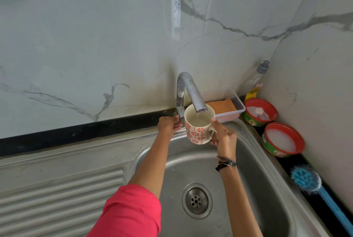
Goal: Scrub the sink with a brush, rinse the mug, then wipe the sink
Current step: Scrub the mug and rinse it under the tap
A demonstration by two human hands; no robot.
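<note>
Steel sink; one mug gripped by right hand; left hand grasping tap.

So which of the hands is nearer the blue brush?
Right. The right hand holds the mug, up-left of the blue brush; the left hand is farther left, at the tap's base.

Brushed steel sink gleaming dully, ridged drainboard beside it, glazed ceramic mug, glossy marble-look wall, bristly plastic brush.

Red-patterned mug under tap
</note>
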